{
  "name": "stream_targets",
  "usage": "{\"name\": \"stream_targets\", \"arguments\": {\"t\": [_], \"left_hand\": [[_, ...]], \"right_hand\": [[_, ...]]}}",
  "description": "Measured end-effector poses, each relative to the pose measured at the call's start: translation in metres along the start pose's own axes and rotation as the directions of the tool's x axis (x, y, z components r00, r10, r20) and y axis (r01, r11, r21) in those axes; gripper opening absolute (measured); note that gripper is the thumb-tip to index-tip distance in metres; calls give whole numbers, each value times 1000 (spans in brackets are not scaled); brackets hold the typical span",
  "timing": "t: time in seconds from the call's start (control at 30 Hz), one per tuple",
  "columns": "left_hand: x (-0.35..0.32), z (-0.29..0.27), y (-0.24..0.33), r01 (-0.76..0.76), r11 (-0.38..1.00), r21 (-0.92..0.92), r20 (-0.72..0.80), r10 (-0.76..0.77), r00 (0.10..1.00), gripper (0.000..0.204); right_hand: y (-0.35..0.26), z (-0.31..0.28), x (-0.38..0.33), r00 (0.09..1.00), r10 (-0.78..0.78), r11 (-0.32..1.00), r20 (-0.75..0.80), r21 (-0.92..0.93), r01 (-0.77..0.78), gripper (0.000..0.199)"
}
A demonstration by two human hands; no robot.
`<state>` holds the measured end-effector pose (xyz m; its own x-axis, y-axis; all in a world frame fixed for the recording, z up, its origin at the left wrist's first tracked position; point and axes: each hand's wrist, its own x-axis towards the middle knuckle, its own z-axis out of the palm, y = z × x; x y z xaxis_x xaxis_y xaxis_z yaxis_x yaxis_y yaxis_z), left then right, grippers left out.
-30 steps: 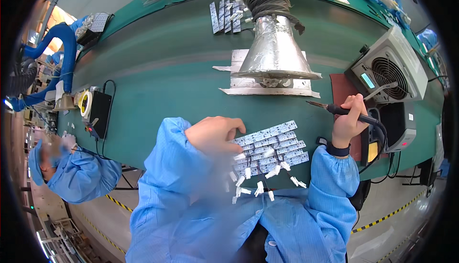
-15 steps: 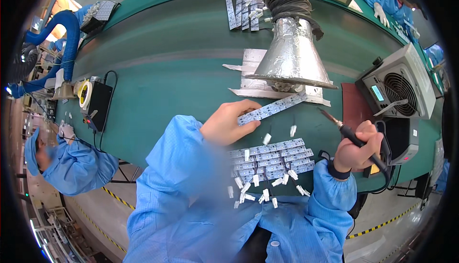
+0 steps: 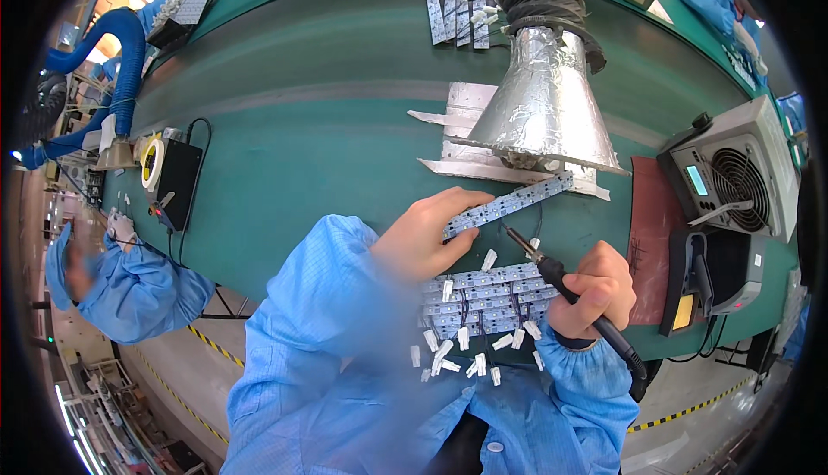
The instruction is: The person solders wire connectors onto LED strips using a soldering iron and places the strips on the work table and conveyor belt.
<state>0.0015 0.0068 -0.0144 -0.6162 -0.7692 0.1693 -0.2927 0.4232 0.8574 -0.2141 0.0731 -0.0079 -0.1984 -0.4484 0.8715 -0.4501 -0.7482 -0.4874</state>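
Observation:
Between the thumb and fingers of my left hand (image 3: 431, 232) is one end of an LED circuit board strip (image 3: 511, 202), tilted up toward the right. Its far end reaches the foil-covered extraction hood (image 3: 552, 100). My right hand (image 3: 595, 292) is closed round a black soldering iron (image 3: 552, 270). The iron's tip points up and left, close to the strip's lower edge; whether it touches, I cannot tell. Just below lies a stack of similar LED strips (image 3: 483, 302), with dark wires and several white connectors (image 3: 463, 338) hanging toward me.
On the right stand a grey fan unit (image 3: 733, 169) and a black soldering station (image 3: 716, 272), beside a reddish mat (image 3: 649, 242). More LED strips (image 3: 457, 16) lie at the back. A black box (image 3: 178, 183) is on the left; co-workers sit left and far right.
My right hand has brought the soldering iron left, from near the reddish mat to the held strip. The left hand still holds the strip. The view has shifted slightly.

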Motion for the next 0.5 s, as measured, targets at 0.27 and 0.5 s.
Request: {"name": "stream_targets", "arguments": {"t": [0.27,0.5], "left_hand": [[1,-7,1,-7,1000,3,2,7,1000,41],[4,-18,-3,6,1000,17,43,-7,999,41]], "right_hand": [[7,-14,1,995,69,997,-77,-22,-71,43],[22,-37,7,955,163,978,-249,-85,-189,43]]}}
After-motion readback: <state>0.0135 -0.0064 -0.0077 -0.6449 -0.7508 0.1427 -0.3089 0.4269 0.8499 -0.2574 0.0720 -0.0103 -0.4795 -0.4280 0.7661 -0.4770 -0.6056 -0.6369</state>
